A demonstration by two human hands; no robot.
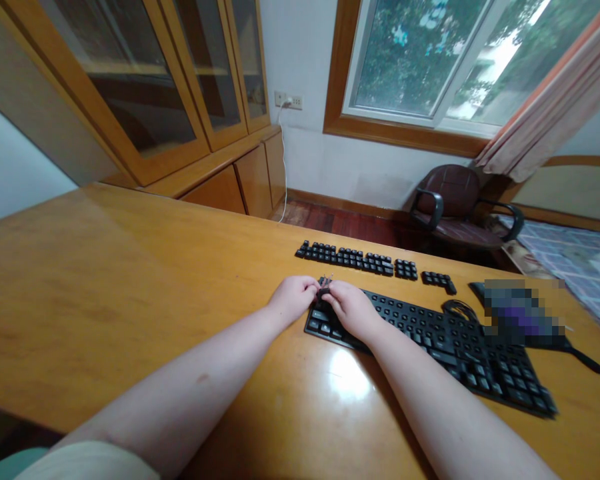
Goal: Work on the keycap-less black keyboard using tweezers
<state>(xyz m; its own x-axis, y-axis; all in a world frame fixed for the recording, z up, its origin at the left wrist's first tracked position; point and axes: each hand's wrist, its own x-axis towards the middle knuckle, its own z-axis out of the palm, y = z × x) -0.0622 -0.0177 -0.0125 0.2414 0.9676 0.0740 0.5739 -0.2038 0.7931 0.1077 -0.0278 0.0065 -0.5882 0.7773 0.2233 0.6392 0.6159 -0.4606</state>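
A black keyboard point(415, 340) lies slantwise on the desk, with many keycaps off its upper rows and others still on at its front and right end. Over its upper left corner my two hands meet. My left hand point(295, 298) is closed, its thumb and forefinger pinched at the corner; what they hold is hidden. With bent fingers my right hand point(353, 308) grips what looks like a small wire keycap puller point(326, 281), its thin prongs pointing up. A dark piece, perhaps a keycap point(323, 292), shows between the fingertips.
Behind the keyboard, loose black keycaps point(350, 259) are laid out in rows. A coiled cable point(460, 310) and a dark, partly blurred object point(525, 317) lie to the right. Past the wooden desk point(145, 280) stand an armchair point(453, 200) and a glass-fronted cabinet point(200, 73).
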